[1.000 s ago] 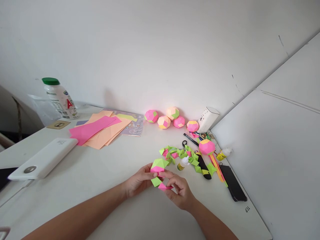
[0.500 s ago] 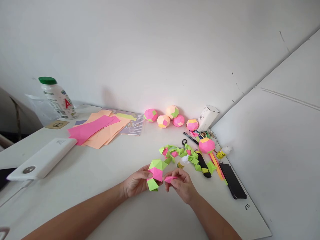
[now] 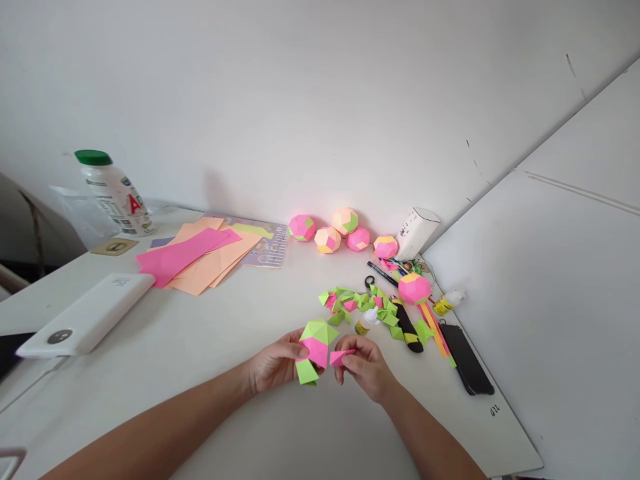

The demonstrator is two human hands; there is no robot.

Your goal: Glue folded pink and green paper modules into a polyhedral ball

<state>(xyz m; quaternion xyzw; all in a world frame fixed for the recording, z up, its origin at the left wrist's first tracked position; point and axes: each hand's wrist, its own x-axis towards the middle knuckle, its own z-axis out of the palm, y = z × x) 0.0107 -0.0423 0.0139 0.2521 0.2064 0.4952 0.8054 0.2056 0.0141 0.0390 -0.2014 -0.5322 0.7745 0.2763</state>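
Note:
My left hand (image 3: 276, 362) holds a partly assembled paper ball (image 3: 316, 348) with green and pink facets, its thumb on a pink face and a green flap hanging below. Between thumb and fingers, my right hand (image 3: 365, 365) pinches a small folded pink paper piece (image 3: 341, 357), just right of the ball with a narrow gap between them. Beyond the hands lies a loose heap of folded green paper pieces (image 3: 391, 315), a few pink ones among them. A small glue bottle (image 3: 367, 321) with a white cap stands at the heap's near side.
Finished paper balls (image 3: 327, 240) line the wall. To the right are a box cutter (image 3: 407, 328), scissors (image 3: 369, 282), a second glue bottle (image 3: 449, 302), and a phone (image 3: 466, 359). At left: paper sheets (image 3: 200, 260), a power bank (image 3: 90, 317) and a bottle (image 3: 115, 193).
The paper ball in my left hand has turned and shifted slightly right. My right hand keeps its pinch on the pink piece, which sits a little differently beside the ball.

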